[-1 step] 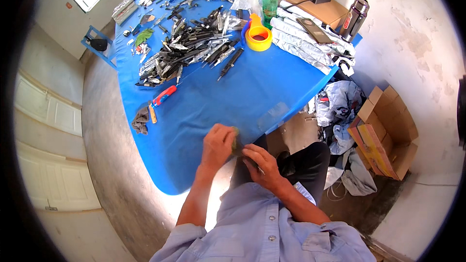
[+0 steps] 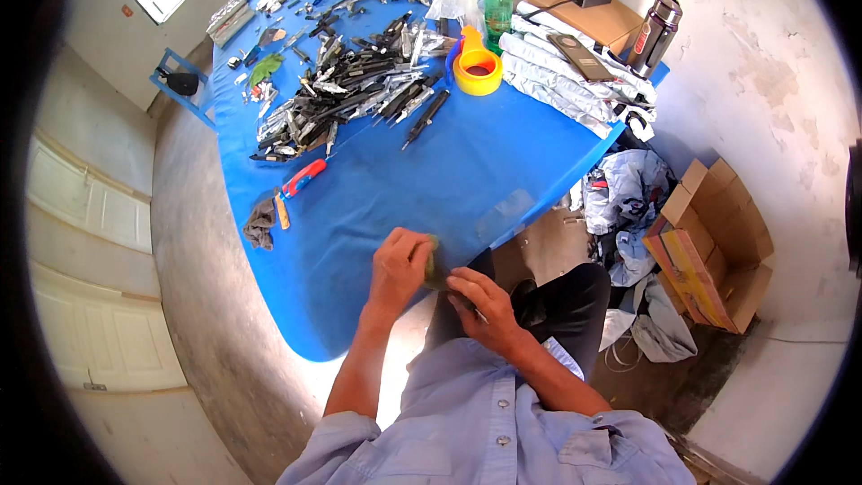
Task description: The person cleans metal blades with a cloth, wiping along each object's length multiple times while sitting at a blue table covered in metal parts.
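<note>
Two bare hands are meeting just beyond the person's lap, beside the near edge of a table draped in a smooth bright-blue covering (image 2: 368,202). The left hand (image 2: 400,268) is closing its thumb and fingers on a small, dull olive-green piece (image 2: 435,260), which is sitting between the two hands and blurring too much for its material to be clear. The right hand (image 2: 485,304) is curling its fingers near the piece's lower end; whether it is gripping that piece or something else hidden under the palm, I cannot tell. Both hands are working close to where the table is ending, so a loosening pinch could be sending the piece down onto the dark trousers (image 2: 575,305) or the floor. If anything sharp is hiding in the right palm, a slip could be driving it toward the left fingertips, since the hands are lying so near each other. Farther up, a heaped mass of slim black and silver pieces (image 2: 346,94) is spreading loosely across the covering; a tug on the cloth could be shifting those, along with the red-and-blue handled tool (image 2: 303,178) lying beside a crumpled grey-brown rag (image 2: 259,223).
</note>
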### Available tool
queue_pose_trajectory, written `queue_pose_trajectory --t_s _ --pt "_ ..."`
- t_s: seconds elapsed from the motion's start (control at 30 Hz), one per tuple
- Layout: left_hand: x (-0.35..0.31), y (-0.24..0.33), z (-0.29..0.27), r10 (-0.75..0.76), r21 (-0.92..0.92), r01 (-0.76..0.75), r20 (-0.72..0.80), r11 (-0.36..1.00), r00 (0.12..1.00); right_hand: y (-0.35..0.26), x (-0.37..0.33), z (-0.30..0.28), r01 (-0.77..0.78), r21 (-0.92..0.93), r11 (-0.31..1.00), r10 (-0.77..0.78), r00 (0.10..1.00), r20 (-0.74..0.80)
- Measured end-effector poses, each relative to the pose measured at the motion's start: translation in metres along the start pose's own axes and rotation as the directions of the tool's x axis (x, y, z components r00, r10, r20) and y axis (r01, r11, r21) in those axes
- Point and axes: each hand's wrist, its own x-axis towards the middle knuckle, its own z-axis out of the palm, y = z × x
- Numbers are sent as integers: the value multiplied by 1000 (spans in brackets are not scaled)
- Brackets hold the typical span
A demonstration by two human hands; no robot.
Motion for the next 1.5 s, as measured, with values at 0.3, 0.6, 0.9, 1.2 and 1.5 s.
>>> queue_pose_trajectory --t_s 0.3,0.6,0.9,1.2,1.5 --pt "7 -13 -10 -158 -65 152 -85 986 984 -2 -1 -2 -11 -20 1000 11 1000 -12" --pt "-18 15 2 119 -39 -119 9 992 993 0 -6 -2 24 -24 999 -22 996 81" --pt "2 -17 -10 -31 10 31 19 999 999 -5 -3 -8 60 -18 998 -56 983 178" --pt "-12 9 -12 121 32 -128 173 991 977 -1 -3 -13 105 -47 993 -90 962 259" --pt "13 -32 -11 23 104 -24 15 994 1000 -1 4 -11 123 -55 991 -109 971 212"
